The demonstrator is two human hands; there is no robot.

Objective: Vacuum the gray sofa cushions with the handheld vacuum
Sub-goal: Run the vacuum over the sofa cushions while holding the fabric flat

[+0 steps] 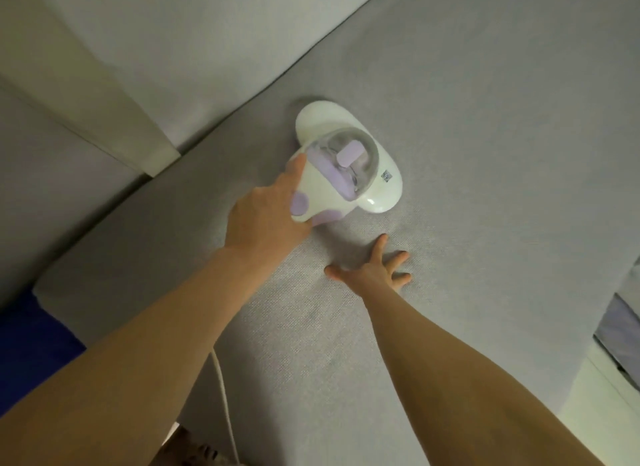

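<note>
Gray cushion [485,136]: left hand [263,219] grips the QR-stickered vacuum [322,122], right hand [372,269] rests spread flat.

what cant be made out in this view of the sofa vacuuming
Head view:
- Underside of the handheld vacuum: hidden by its own body against the cushion.
- Fingers of the left hand: mostly hidden under the handle.
- The code label on the vacuum: too small to read.
- The white cord: cut off by the bottom edge, its end unseen.
- The blue thing: cut off by the left edge, unidentifiable.
</note>
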